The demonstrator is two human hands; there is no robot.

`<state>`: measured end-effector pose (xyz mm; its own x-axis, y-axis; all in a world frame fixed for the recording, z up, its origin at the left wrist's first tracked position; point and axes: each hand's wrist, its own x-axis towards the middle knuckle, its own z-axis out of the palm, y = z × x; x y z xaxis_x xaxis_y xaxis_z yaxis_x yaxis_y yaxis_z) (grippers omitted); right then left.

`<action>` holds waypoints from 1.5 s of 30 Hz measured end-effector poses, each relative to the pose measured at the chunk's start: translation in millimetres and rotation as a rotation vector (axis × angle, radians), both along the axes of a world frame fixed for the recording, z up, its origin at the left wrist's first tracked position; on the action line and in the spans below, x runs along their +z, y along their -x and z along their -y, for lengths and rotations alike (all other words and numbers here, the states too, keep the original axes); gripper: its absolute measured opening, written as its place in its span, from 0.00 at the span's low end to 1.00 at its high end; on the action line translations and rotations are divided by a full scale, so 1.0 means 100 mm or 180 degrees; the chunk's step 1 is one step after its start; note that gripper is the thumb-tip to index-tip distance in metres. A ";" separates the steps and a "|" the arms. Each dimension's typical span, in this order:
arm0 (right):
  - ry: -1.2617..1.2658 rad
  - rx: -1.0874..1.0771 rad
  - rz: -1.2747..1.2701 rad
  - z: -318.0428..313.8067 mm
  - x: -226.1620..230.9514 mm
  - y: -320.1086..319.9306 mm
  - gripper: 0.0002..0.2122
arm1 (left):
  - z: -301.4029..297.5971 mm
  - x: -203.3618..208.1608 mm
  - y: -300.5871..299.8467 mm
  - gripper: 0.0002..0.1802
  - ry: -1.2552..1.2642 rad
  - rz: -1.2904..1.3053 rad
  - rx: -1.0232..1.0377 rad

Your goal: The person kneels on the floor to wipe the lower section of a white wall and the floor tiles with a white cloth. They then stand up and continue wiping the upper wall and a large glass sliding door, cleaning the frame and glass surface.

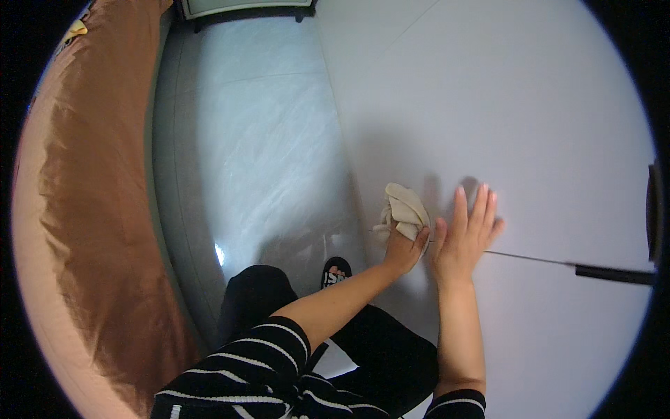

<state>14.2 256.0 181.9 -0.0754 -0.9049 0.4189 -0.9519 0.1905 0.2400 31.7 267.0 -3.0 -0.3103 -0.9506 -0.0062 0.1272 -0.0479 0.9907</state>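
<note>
My left hand [405, 250] grips a crumpled cream-coloured cloth [406, 207] and presses it to a pale grey, smooth panel [502, 112], low down near the floor. Part of the cloth bunches out past my fingers, which are partly hidden by it. To the right, my right hand [462, 241] rests flat on the same panel with its fingers spread and nothing in it. A thin dark seam runs across the panel, passing behind my right hand.
Black handle-like strips [614, 274] sit along the panel's seam at the far right. Shiny grey floor tiles [272, 146] lie to the left, beside a bed-like piece with a brown-orange cover [105, 188]. A low cabinet [244, 8] stands at the far end. My slippered foot [336, 271] is below.
</note>
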 end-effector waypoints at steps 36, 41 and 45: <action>0.0512 0.0854 0.1438 0.16 -0.38 0.10 0.24 | -0.19 -1.67 0.64 0.26 -0.1846 0.0311 0.1307; 0.0710 0.0850 0.1533 0.15 -0.40 0.11 0.24 | 1.35 -1.37 0.65 0.28 -0.1174 0.0204 0.1275; 0.0847 0.0929 0.1490 -0.07 -0.43 0.00 0.24 | 1.62 -0.37 0.54 0.35 -0.0979 0.0332 0.1078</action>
